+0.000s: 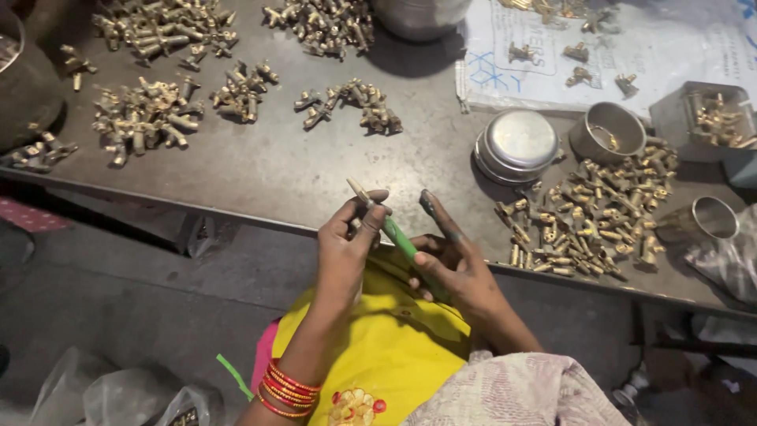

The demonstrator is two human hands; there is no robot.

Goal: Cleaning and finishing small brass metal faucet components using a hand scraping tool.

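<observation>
I see my left hand (347,241) pinching a small brass fitting (359,192) above the table edge (236,211), right hand (453,264) gripping a green-handled tool (400,239) aimed at it. Fitting being worked, I judge; next calls for steady alignment, then the brass pile (587,221)

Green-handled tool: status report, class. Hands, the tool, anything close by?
Left hand pinches the tool's tip end. Right hand grips the green-handled tool. Pile of brass fittings lies right, apart on the table.
</observation>
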